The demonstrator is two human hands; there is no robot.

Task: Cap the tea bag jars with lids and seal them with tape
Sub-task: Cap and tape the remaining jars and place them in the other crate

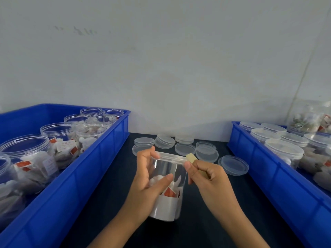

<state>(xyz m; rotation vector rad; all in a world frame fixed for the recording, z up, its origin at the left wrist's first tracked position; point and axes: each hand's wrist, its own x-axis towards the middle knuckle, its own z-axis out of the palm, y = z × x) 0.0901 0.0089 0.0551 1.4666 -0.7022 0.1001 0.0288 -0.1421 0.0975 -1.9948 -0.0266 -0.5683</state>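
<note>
Gripping jar (165, 185), fingers (188, 166) hiding tape (191, 157)

Soft, even, shadowless light; slightly blurred wide-angle picture, blue crates (100, 149) bowing at edges.

Pale wall (161, 59) behind a dark table (206, 221).

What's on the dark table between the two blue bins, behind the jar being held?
In the head view, loose clear lids, some stacked, lie on the table between the left bin and right bin, behind the held jar.
</note>
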